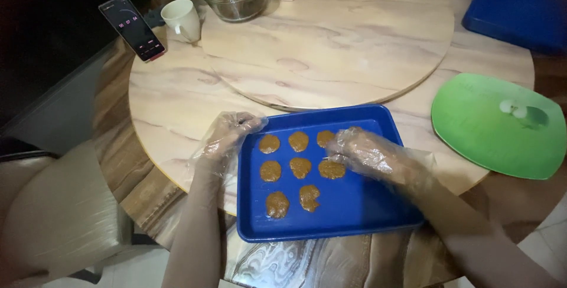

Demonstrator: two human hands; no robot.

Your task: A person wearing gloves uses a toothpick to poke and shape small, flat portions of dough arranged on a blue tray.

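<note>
So the right hand (pixel 369 155), in a clear plastic glove, has its grip curled down onto a brown dough patty (pixel 332 170) in the blue tray (pixel 354 205), pressing rather than lifting. Left hand (pixel 227 134), gloved too, rests loose on the tray's left rim. Eight patties sit in rows. Tray's on the round marble surface (pixel 171 116), green mat (pixel 496 125) off right
</note>
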